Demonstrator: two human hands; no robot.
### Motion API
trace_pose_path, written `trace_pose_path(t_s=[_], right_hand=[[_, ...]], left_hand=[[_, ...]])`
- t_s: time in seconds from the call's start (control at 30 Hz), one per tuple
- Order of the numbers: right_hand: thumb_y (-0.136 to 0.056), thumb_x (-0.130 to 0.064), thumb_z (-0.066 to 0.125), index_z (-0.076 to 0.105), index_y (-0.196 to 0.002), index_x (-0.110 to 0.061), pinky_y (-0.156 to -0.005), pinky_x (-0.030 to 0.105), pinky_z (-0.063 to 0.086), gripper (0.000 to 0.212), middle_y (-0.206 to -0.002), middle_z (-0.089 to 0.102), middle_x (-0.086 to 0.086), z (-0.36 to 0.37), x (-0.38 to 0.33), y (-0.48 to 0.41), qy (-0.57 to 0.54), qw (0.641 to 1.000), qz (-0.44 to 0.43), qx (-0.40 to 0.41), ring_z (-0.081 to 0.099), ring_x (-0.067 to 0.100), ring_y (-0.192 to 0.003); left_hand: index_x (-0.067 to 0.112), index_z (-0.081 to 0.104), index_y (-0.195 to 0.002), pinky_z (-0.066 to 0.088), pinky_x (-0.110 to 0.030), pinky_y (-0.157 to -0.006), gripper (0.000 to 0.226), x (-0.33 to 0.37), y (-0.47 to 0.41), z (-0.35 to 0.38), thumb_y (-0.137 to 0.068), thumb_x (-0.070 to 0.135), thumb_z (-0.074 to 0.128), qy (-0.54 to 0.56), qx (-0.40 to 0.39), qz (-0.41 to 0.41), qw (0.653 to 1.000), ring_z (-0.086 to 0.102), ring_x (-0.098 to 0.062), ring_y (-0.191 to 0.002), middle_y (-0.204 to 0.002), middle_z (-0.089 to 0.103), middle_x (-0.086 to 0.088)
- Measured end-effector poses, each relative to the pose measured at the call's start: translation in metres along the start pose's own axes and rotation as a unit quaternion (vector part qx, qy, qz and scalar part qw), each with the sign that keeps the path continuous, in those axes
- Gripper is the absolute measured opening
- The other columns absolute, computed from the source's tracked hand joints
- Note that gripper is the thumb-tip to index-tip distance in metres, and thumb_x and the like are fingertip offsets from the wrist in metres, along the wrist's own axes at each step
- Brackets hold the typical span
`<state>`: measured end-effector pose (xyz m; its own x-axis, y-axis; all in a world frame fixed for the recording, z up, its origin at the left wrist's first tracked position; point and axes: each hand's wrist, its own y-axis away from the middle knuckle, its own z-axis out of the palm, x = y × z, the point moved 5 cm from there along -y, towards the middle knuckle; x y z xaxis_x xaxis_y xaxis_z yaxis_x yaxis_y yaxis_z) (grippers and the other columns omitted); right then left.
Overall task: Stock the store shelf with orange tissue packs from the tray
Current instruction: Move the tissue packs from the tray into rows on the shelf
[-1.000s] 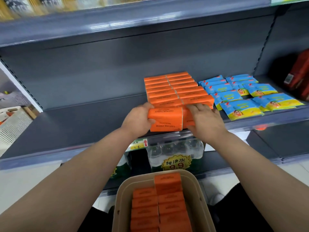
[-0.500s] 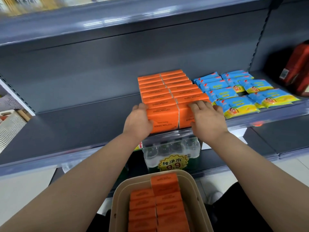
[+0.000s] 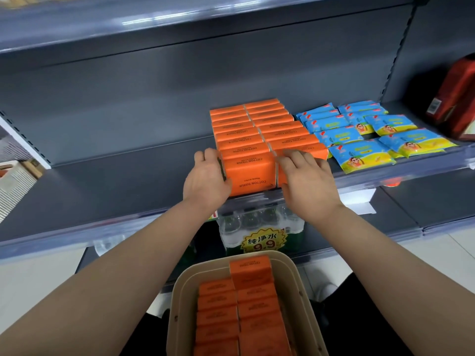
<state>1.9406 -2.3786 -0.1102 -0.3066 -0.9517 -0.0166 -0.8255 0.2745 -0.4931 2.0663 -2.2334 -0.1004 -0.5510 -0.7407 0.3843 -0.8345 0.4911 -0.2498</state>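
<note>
Two rows of orange tissue packs stand on the dark grey shelf, running from the back to the front lip. My left hand grips the left side of the front-left orange pack, thumb on its front face. On the front-right orange pack, my right hand lies with fingers over the top, hiding most of it. Both front packs sit on the shelf against the rows. Below, the beige tray holds several more orange packs.
Blue and yellow wipe packs lie right of the orange rows. A red package stands at the far right. The shelf's left half is bare. A case of water bottles with a yellow price tag sits on the lower shelf.
Both hands carried two orange packs forward from above the shelf lip and set them down at the front of the two rows. The view has shifted slightly.
</note>
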Motion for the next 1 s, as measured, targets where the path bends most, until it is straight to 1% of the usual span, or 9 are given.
trace_pose_path(t_s=[0.1,0.2,0.27,0.37,0.43,0.5,0.6,0.87,1.0], right_hand=[[-0.063,-0.006,0.073,0.063,-0.114,-0.013,-0.08,0.043,0.046,0.053,-0.115,0.063,0.007,0.004,-0.02,0.022,-0.038,0.999,-0.02,0.031,0.059,0.03,-0.103],[-0.065,-0.006,0.071,0.064,-0.114,-0.015,-0.081,0.042,0.046,0.051,-0.113,0.063,0.005,0.028,-0.042,0.057,-0.059,0.998,-0.031,-0.012,0.06,0.029,-0.103],[-0.073,-0.008,0.064,0.06,-0.12,-0.018,-0.089,0.042,0.042,0.049,-0.121,0.059,0.003,0.052,-0.057,0.085,-0.076,0.991,-0.034,-0.103,0.054,0.027,-0.112],[-0.086,-0.015,0.05,0.051,-0.127,-0.025,-0.099,0.041,0.036,0.042,-0.131,0.05,-0.002,0.089,-0.077,0.128,-0.1,0.963,-0.042,-0.249,0.043,0.023,-0.124],[-0.088,-0.017,0.046,0.051,-0.127,-0.027,-0.104,0.041,0.035,0.04,-0.132,0.05,-0.001,0.108,-0.086,0.154,-0.114,0.938,-0.04,-0.324,0.042,0.023,-0.125],[-0.091,-0.017,0.043,0.05,-0.127,-0.027,-0.104,0.042,0.035,0.038,-0.134,0.048,0.0,0.124,-0.092,0.18,-0.122,0.908,-0.033,-0.399,0.041,0.024,-0.126],[-0.093,-0.018,0.04,0.048,-0.129,-0.024,-0.1,0.041,0.035,0.037,-0.136,0.046,0.003,0.14,-0.097,0.207,-0.113,0.875,-0.032,-0.469,0.04,0.025,-0.127],[-0.095,-0.026,0.046,0.036,-0.138,-0.019,-0.105,0.041,0.029,0.045,-0.144,0.04,0.007,0.162,-0.11,0.236,-0.047,0.846,-0.055,-0.529,0.033,0.026,-0.135],[-0.095,-0.019,0.047,0.045,-0.133,-0.016,-0.107,0.045,0.028,0.039,-0.139,0.041,0.009,0.163,-0.109,0.239,0.007,0.834,-0.046,-0.55,0.032,0.028,-0.132]], left_hand=[[0.016,0.041,-0.128,0.053,-0.042,-0.071,0.051,-0.02,0.028,-0.007,-0.084,0.019,0.066,0.028,0.015,0.033,0.999,0.061,-0.023,-0.087,-0.123,0.045,-0.003],[0.016,0.048,-0.123,0.052,-0.038,-0.074,0.042,-0.047,0.071,0.007,-0.084,0.015,0.063,0.03,-0.04,0.084,0.995,0.06,-0.018,-0.085,-0.116,0.053,-0.002],[0.019,0.052,-0.119,0.05,-0.03,-0.074,0.035,-0.071,0.107,0.03,-0.085,0.016,0.062,0.009,-0.12,0.085,0.989,0.059,-0.014,-0.084,-0.111,0.056,0.001],[0.022,0.054,-0.119,0.038,-0.018,-0.076,0.028,-0.103,0.163,0.071,-0.091,0.023,0.056,-0.042,-0.291,0.066,0.954,0.059,-0.016,-0.104,-0.116,0.057,0.003],[0.018,0.055,-0.122,0.039,-0.021,-0.082,0.029,-0.114,0.192,0.097,-0.095,0.024,0.05,-0.116,-0.419,0.068,0.898,0.056,-0.021,-0.113,-0.124,0.058,-0.001],[0.014,0.056,-0.122,0.044,-0.029,-0.089,0.03,-0.12,0.208,0.114,-0.094,0.02,0.05,-0.166,-0.48,0.079,0.858,0.056,-0.025,-0.115,-0.127,0.058,-0.007],[0.013,0.058,-0.12,0.045,-0.032,-0.089,0.029,-0.129,0.211,0.121,-0.092,0.015,0.052,-0.17,-0.495,0.07,0.849,0.057,-0.026,-0.113,-0.125,0.059,-0.008],[0.013,0.058,-0.116,0.047,-0.035,-0.09,0.026,-0.135,0.207,0.133,-0.092,0.016,0.052,-0.172,-0.518,0.066,0.835,0.057,-0.026,-0.109,-0.121,0.06,-0.009],[0.015,0.054,-0.122,0.045,-0.034,-0.093,0.03,-0.133,0.204,0.136,-0.092,0.017,0.053,-0.157,-0.522,0.061,0.836,0.055,-0.025,-0.112,-0.124,0.057,-0.008]])
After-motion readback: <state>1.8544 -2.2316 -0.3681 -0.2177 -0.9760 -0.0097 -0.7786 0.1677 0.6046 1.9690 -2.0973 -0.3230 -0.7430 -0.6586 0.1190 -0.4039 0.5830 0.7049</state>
